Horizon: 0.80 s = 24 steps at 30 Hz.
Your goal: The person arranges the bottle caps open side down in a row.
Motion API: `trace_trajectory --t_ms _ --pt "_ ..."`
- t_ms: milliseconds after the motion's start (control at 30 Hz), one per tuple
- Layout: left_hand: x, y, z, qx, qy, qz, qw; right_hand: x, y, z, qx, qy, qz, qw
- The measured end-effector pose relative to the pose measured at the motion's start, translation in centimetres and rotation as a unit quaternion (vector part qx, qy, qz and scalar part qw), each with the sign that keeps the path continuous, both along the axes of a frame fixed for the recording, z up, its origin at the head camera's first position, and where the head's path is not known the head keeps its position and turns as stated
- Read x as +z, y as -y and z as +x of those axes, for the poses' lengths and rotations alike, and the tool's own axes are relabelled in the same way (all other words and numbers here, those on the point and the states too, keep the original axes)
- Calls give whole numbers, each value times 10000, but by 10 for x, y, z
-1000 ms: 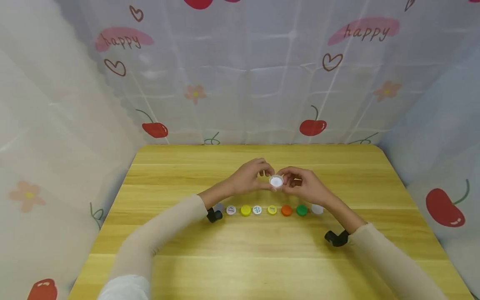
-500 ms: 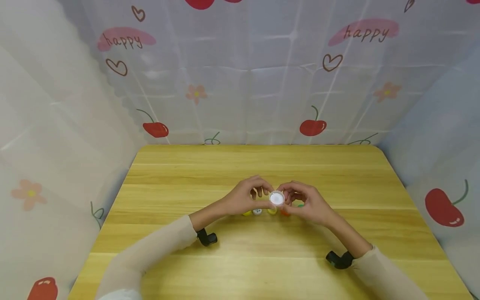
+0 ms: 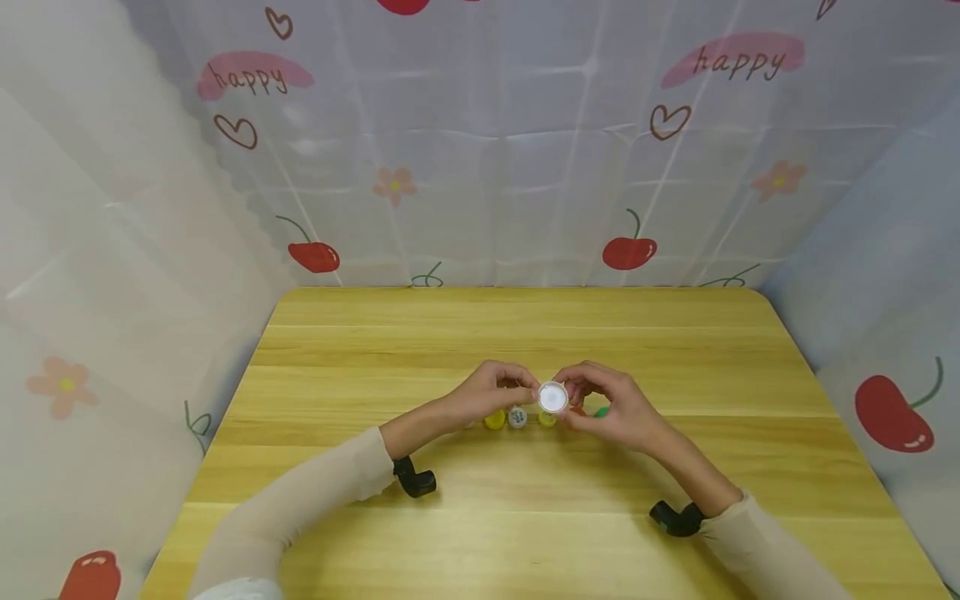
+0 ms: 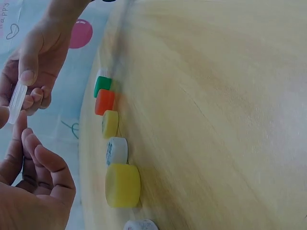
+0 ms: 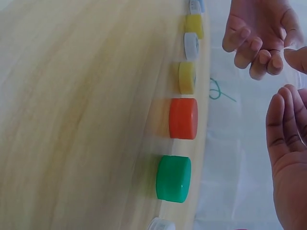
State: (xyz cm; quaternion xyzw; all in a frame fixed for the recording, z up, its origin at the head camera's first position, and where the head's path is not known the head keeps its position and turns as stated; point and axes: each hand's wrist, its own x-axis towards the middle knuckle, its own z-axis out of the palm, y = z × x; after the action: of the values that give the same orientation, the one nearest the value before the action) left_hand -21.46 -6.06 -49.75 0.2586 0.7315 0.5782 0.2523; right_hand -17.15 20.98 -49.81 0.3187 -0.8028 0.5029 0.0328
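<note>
A translucent white bottle cap [image 3: 553, 397] is held up between the two hands, its round face toward the head camera. My right hand [image 3: 617, 404] pinches its right edge between thumb and fingers. On the other side, the thumb and index finger of my left hand [image 3: 480, 395] pinch the left edge; the left wrist view shows the cap [image 4: 18, 101] edge-on. Below lies a row of bottle caps: yellow [image 3: 494, 419], printed white [image 3: 517, 417], another yellow [image 3: 547, 419], orange [image 5: 183, 118] and green [image 5: 173, 178]. Both hands partly hide this row from above.
The wooden table [image 3: 480, 533] carries the row of caps across its middle. A white ribbed cap [image 5: 161, 224] shows at the row's right end. Printed curtains [image 3: 480, 167] stand behind and at both sides. Black wrist cameras [image 3: 416, 478] hang under the wrists.
Both hands came nearer to the person with the cap, covering more of the row. Over the last half second, the left thumb and index finger drew together at the cap's left edge.
</note>
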Motion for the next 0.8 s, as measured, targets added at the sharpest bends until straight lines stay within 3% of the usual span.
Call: trace_trajectory --t_ms 167,267,333,400,500,633,733,800 --pt "-3 4 -5 84 -526 -154 9985 -1 2 -1 -214 -71 379 9990" --pt "-4 9 -9 228 -1018 -330 9940 -2 1 -2 -368 144 560 9977" --pt "-4 12 -11 389 -1500 -512 9866 -2 2 -2 -488 461 619 9958" --pt "-2 16 -11 525 -2187 -758 9714 -3 3 -3 -580 854 635 9926" --pt "2 19 -12 660 -3371 -1019 9336 -2 7 -6 -611 1399 514 9869" --pt "7 21 -11 656 -4886 -1149 8624 -2 15 -12 -322 1953 100 9802" --pt "9 20 -11 576 -5687 -1198 8117 -4 20 -16 -71 2216 -202 9749" --pt "10 19 -10 515 -5999 -1215 7891 -4 22 -18 48 2348 -348 9714"
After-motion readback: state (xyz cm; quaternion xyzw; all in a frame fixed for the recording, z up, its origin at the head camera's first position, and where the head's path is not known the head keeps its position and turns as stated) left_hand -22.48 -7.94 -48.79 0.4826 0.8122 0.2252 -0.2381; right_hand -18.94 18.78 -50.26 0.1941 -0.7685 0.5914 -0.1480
